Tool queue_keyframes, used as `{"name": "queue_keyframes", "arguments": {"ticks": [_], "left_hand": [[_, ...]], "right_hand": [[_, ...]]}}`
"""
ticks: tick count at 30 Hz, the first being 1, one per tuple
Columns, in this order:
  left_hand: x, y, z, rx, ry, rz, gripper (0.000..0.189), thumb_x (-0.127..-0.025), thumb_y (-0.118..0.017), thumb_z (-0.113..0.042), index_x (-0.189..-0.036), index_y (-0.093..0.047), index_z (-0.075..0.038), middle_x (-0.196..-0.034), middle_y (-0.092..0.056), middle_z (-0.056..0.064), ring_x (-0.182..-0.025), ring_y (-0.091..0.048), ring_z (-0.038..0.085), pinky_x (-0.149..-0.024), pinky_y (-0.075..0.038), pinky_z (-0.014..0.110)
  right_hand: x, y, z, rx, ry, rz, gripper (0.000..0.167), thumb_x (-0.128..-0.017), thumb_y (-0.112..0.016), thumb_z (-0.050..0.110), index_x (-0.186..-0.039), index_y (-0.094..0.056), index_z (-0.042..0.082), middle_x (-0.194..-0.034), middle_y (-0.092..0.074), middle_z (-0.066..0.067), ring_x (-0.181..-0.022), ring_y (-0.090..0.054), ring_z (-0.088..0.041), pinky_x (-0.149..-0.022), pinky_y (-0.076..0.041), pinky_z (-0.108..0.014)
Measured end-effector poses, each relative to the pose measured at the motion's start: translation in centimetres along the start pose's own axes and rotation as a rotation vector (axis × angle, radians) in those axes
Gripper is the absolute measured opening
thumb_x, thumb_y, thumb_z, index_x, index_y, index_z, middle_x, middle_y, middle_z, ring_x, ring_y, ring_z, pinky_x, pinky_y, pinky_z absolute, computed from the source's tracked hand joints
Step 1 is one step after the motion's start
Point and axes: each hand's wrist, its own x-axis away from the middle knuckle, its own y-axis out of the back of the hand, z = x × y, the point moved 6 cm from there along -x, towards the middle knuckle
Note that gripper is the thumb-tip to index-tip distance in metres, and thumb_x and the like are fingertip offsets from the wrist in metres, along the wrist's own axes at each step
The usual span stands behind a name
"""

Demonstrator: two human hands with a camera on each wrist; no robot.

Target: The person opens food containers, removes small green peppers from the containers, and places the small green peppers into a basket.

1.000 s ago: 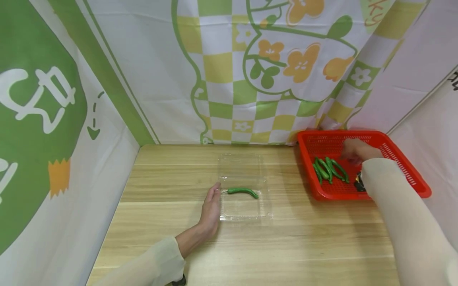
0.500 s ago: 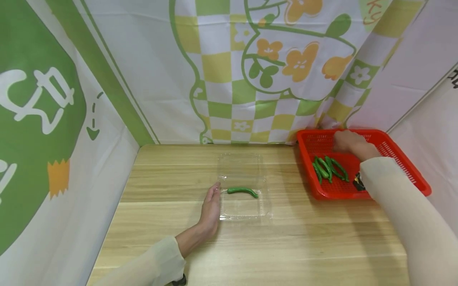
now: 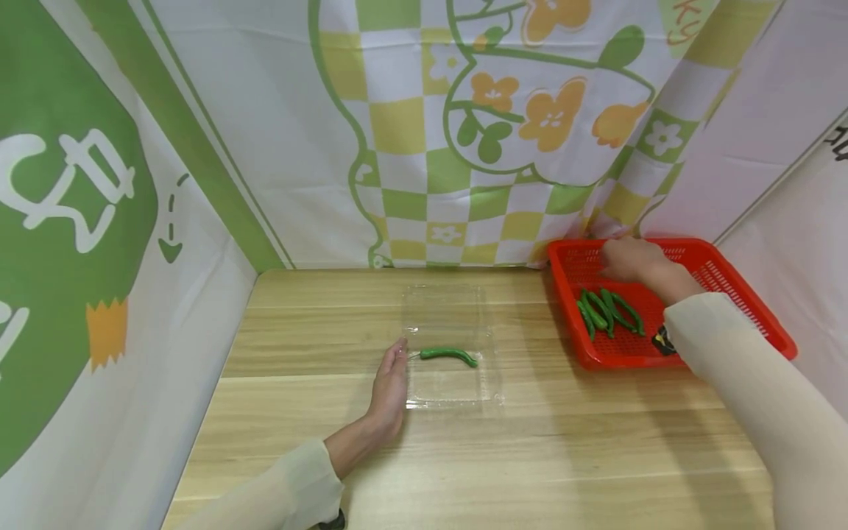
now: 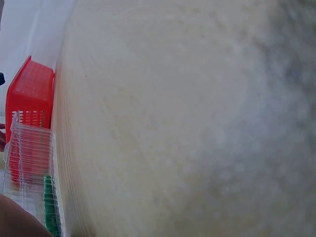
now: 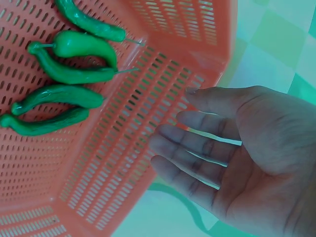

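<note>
In the head view a clear plastic clamshell box (image 3: 444, 386) lies with its lid folded back on the table. One green chili pepper (image 3: 449, 354) lies across its base. My left hand (image 3: 389, 394) is at the box's left side, fingers extended along the edge. Over the back part of a red plastic basket (image 3: 575, 350) is my right hand (image 3: 632, 261). The right wrist view shows this right hand (image 5: 237, 153) with relaxed, slightly bent fingers and nothing between them. Several green chili peppers (image 5: 74, 74) lie on the basket floor, apart from the fingers.
The wooden table (image 3: 318, 324) meets a patterned curtain (image 3: 397, 132) at the back. Fabric also hangs along both sides. The basket stands at the table's back right, its slotted walls rising around the peppers.
My right hand has shifted left and toward the back of the basket. My left hand, the box and the peppers have stayed in place.
</note>
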Motion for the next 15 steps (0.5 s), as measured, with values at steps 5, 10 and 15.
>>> {"name": "queue_keyframes", "arguments": {"ticks": [5,10,15], "left_hand": [[0.0,0.0,0.0,0.000,0.001,-0.003,0.054,-0.117,-0.023,-0.026,-0.167,-0.021,-0.006,-0.177,-0.012,0.018,-0.163,-0.002,0.041,-0.132,-0.002,0.060],[0.0,0.0,0.0,-0.007,-0.006,0.004,0.054,-0.117,-0.022,-0.026,-0.167,-0.020,-0.006,-0.177,-0.011,0.017,-0.163,-0.001,0.041,-0.132,-0.001,0.060],[0.1,0.0,0.0,-0.005,-0.011,0.011,0.055,-0.117,-0.022,-0.026,-0.167,-0.019,-0.005,-0.177,-0.011,0.018,-0.163,0.000,0.041,-0.132,-0.001,0.060]], "right_hand": [[0.1,0.3,0.9,0.016,0.026,-0.025,0.023,-0.096,-0.071,0.018,-0.079,-0.057,0.011,-0.073,-0.048,-0.004,-0.073,-0.051,-0.026,-0.060,-0.047,-0.045],[0.4,0.9,2.0,0.035,0.046,-0.070,0.021,-0.093,-0.073,0.017,-0.078,-0.060,0.011,-0.074,-0.054,-0.005,-0.076,-0.060,-0.030,-0.062,-0.053,-0.052],[0.6,1.1,3.1,0.045,0.067,-0.088,0.016,-0.093,-0.073,0.019,-0.082,-0.066,0.010,-0.078,-0.063,-0.008,-0.080,-0.068,-0.037,-0.066,-0.058,-0.062]]}}
